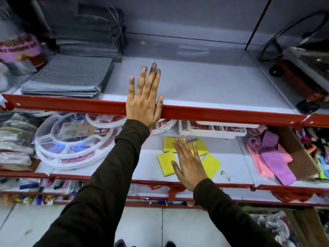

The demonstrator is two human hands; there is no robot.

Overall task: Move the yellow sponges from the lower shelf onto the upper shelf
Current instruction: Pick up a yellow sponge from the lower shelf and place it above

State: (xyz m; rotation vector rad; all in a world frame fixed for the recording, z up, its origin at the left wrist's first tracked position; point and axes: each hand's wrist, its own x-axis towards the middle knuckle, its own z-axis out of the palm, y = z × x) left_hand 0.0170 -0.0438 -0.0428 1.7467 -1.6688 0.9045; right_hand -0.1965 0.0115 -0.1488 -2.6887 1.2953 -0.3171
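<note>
The dark sleeves (99, 184) are closest to us, and each one ends in a hand; the right hand (189, 163) is flat and spread out, holding nothing, and it floats just over the yellow sponges (211, 164); the left hand (144, 97) is flat and open too, holding nothing, and it rests on the red front edge (222, 114) of the upper shelf (204, 82), up above the sponges.

The right hand is much nearer to the sponges than the left hand; the sponges lie right under its fingers (183, 147) and stick out on both sides of it; so I think the right hand should do the picking up, and the lift goes straight up and a bit back.

The sponges sit in the middle of the lower shelf (142, 166), in a loose little pile; I can see at least three flat yellow pieces, and they point different ways, so there is no one long side to line up with; one has a dark strip on its edge; they look soft and thin.

Left of the sponges are round white hangers (71, 139); right of the sponges are pink and purple cloths (270, 154); the upper shelf above the sponges is bare, with grey cloths (67, 77) off to its left.
</note>
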